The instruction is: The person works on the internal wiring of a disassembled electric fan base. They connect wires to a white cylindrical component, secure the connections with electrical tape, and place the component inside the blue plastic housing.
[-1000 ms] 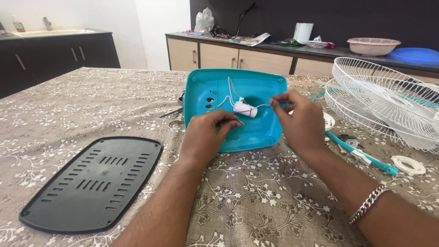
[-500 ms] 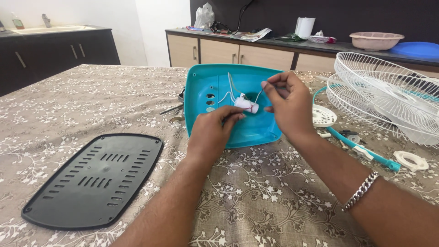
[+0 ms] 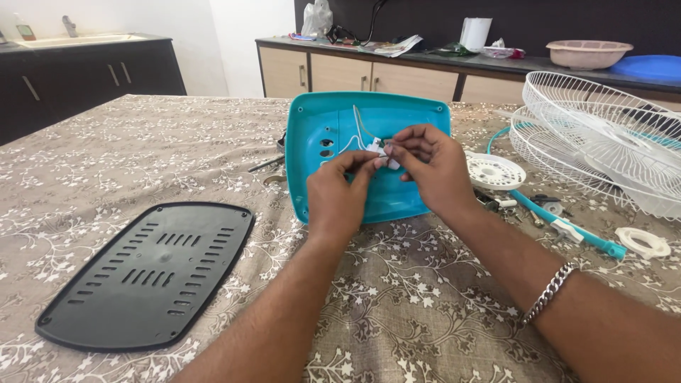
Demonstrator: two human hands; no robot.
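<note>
Both hands meet over an open teal shell, fingertips pinched narrow around a small white part with thin white wires running from it into the shell. The left hand grips the part from below with thumb and forefinger; the right hand closes on it from above, its fingers curled tight (a silver bracelet sits on that wrist).

Compared with a second ago, the two hands have drawn together. Earlier the right hand held a wire out to the side and lifted it, while the left pressed down nearer the shell's floor. Now both hold the same white part, raised just above the shell's middle. That suggests the wire work has moved from pulling slack to fitting or joining at the part itself.

The shell lies hollow side up on a table covered with a beige flowered cloth. To the left, well apart, lies a black vented plate. To the right are a round white disc, a teal rod, a white ring and two white wire fan guards. A tool pokes out from behind the shell's left edge. Dark and wooden cabinets stand behind.
</note>
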